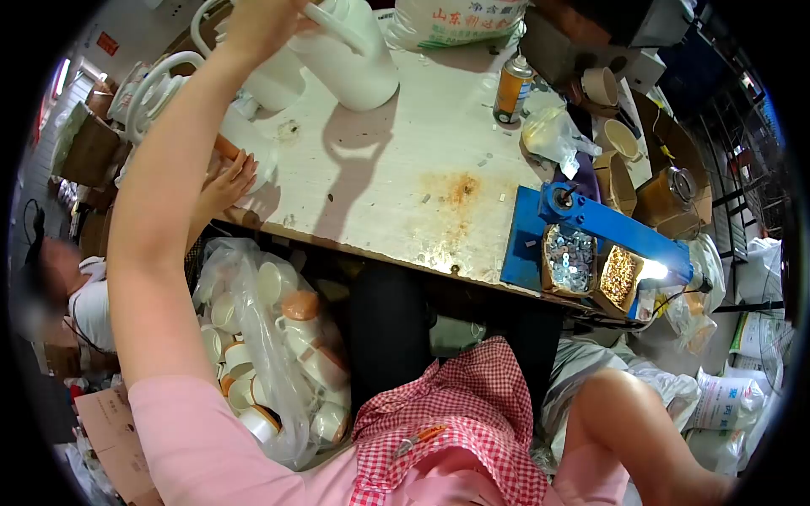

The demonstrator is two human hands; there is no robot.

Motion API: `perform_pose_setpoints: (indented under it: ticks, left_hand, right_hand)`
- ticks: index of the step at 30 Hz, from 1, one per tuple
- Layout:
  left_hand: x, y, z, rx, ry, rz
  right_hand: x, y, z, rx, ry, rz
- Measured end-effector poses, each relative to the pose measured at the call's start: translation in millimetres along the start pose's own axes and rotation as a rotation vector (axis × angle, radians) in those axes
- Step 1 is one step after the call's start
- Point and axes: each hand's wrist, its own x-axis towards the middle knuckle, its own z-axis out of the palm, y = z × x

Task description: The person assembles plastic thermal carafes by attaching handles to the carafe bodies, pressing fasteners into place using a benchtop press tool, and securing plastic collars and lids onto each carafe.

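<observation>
My left arm reaches up across the left of the view, and my left hand (268, 24) is at the top edge, partly cut off. Its fingers are closed at the handle of a white jug (350, 72), which stands over the far part of the table. More white jugs (274, 84) are beside it, partly behind my forearm. My right arm bends at the elbow at the lower right; its hand is out of view. Another person's hand (228, 181) rests with spread fingers against a white piece with a brown-orange part, below the jugs.
A blue metal fixture (620, 223) stands at the table's right edge beside boxes of metal washers (569, 260) and brass-coloured small parts (618, 277). A spray can (512, 88) and a white sack (456, 21) are farther back. A plastic bag of cups (270, 354) is below the table's front edge.
</observation>
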Motion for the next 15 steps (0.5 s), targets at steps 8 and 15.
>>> perform_pose_setpoints:
  ticks: [8,15]
  left_hand:
    - [-19,20,-81,-0.195,-0.271,-0.492]
    - [-66,5,-108,-0.476,-0.320,-0.800]
  right_hand:
    - [0,-60,4,-0.177,0.127,-0.427]
    - [4,-116,-6,-0.430,0.350,-0.848]
